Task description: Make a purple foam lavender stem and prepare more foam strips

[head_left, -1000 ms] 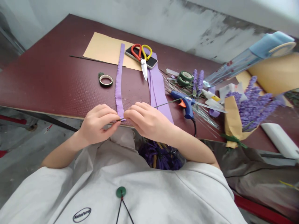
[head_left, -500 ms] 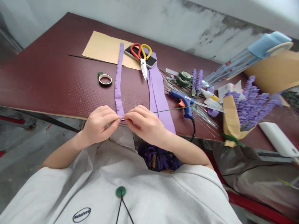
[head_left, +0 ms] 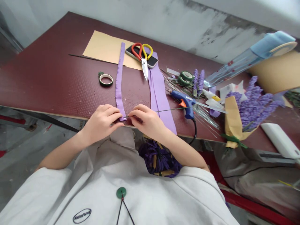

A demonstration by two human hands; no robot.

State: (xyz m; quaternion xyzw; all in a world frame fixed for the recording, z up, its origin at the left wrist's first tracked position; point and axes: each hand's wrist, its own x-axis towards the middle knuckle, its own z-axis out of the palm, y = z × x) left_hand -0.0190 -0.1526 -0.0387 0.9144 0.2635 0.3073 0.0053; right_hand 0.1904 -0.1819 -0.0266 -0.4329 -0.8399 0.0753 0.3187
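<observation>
Wire (head_left: 173, 109), thin and dark green, is pinched between the thumb and fingers of the right hand (head_left: 148, 120); its short end points over the near end of a fringed purple strip (head_left: 119, 81), and its long end reaches rightward across wide purple sheets (head_left: 161, 93) toward a blue glue gun (head_left: 187, 104). The left hand (head_left: 100, 125) is at the strip's near end, thumb and forefinger slightly parted; whether its fingers grip the strip, I cannot tell. The strip runs away from the hands along the dark red table (head_left: 51, 78), its far end over tan paper (head_left: 103, 47). A green tape roll (head_left: 106, 80) lies left of it; scissors (head_left: 144, 64) rest on a phone (head_left: 152, 62) to the right.
</observation>
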